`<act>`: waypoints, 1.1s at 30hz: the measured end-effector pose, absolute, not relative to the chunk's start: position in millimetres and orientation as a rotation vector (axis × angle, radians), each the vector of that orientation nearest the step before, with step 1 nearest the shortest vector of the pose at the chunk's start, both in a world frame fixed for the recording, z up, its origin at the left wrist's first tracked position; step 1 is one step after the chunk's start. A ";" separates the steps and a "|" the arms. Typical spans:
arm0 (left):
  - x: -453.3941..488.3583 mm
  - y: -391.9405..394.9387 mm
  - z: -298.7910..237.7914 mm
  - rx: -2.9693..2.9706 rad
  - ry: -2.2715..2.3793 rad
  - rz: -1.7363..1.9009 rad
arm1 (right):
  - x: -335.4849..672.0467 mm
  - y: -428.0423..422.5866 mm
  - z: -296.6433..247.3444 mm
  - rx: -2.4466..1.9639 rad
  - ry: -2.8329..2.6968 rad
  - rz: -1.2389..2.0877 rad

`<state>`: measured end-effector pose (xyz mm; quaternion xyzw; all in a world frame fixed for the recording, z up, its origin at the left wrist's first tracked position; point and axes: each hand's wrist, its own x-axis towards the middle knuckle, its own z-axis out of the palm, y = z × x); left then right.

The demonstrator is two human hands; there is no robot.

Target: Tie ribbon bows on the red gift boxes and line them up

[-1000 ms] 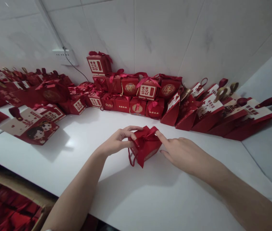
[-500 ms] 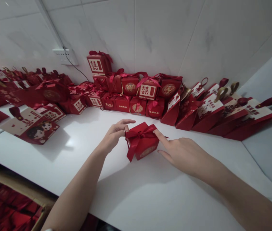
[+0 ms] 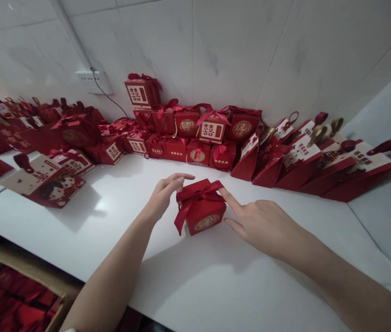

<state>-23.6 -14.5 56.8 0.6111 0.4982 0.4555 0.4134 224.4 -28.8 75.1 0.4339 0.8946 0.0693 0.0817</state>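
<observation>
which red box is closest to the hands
The red box between the left hand and right hand, the right index fingertip at its bow; the stacked boxes stand farther back by the wall.

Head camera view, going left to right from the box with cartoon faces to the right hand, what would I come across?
Cartoon-face box → left hand → red box with the ribbon bow → right hand.

Nearer than the ribboned box (image 3: 206, 210) and left of it, a carton (image 3: 32, 271) is cut off, its red contents (image 3: 26, 306) blurred; the box's far side is hidden.
</observation>
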 end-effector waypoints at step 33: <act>-32.0 -9.8 48.4 1.625 1.374 1.387 | 220.2 -25.0 75.5 1.387 2.674 0.185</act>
